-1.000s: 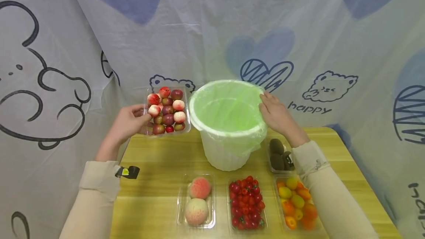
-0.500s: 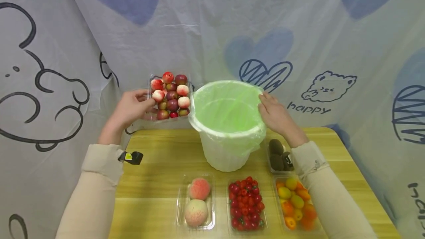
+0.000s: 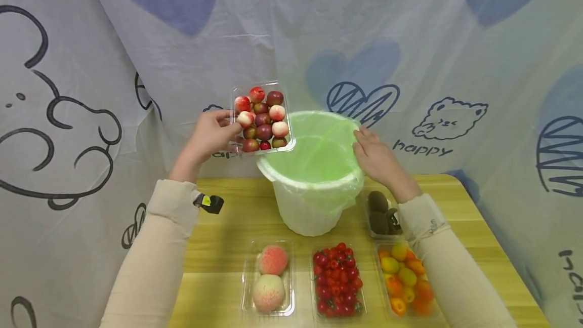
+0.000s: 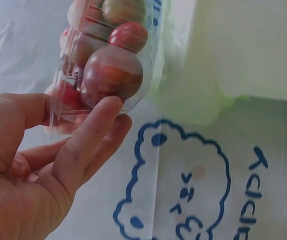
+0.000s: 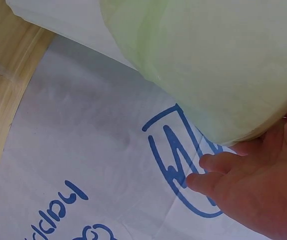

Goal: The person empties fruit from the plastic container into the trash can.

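Note:
My left hand (image 3: 211, 135) grips a clear plastic box (image 3: 291, 138) at its left side. Inside it lie several plums (image 3: 264, 132) and red-and-white peach-like fruits. The left wrist view shows the fingers under the box, a dark plum (image 4: 113, 73) just above the fingertips. The box hangs in the air, tilted, over the left rim of a white bucket (image 3: 305, 211) lined with a pale green bag (image 3: 319, 156). My right hand (image 3: 378, 158) holds the bucket's right rim through the bag. Its fingers (image 5: 218, 162) lie along the outside; the thumb is hidden in the right wrist view.
On the wooden table (image 3: 218, 287), a box with two peaches (image 3: 269, 277), a box of cherry tomatoes (image 3: 338, 277) and a box of yellow and orange fruits (image 3: 405, 277) stand in front. A box of kiwis (image 3: 379, 211) sits right of the bucket. Printed cloth (image 3: 255, 24) hangs behind.
My left hand has lifted the box of plums up and to the right, from beside the bucket to over its left rim. My right hand has stayed on the bucket's rim.

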`<act>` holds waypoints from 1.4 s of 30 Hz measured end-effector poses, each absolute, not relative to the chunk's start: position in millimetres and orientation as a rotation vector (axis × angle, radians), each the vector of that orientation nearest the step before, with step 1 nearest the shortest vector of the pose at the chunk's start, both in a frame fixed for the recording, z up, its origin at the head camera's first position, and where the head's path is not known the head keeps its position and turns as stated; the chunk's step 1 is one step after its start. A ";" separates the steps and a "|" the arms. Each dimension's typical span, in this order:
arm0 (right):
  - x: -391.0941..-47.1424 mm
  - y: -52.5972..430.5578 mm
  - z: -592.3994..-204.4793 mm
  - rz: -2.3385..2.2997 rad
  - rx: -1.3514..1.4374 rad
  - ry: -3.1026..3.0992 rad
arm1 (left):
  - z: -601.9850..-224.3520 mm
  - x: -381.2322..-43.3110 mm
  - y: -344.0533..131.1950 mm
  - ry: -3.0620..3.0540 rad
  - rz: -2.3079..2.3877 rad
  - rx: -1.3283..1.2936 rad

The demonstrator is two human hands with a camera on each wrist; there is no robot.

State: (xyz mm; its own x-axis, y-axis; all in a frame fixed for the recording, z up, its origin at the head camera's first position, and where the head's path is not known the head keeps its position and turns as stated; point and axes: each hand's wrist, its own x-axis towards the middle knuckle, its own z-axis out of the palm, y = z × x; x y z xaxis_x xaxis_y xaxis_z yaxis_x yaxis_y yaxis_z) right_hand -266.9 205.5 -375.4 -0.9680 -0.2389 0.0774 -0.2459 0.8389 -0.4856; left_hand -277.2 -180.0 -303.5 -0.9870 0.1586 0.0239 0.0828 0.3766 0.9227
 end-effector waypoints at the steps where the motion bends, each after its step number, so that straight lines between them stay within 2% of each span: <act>1: -266.9 205.6 -375.4 0.795 0.399 -2.994 | -303.4 -279.0 -175.4 2.546 1.710 0.226; 18: -267.2 207.0 -375.4 0.793 0.404 -2.985 | -322.6 -295.2 -122.2 2.678 1.793 0.159; 42: -266.6 203.9 -375.3 0.775 0.405 -2.985 | -345.6 -297.8 -98.0 2.984 1.733 0.154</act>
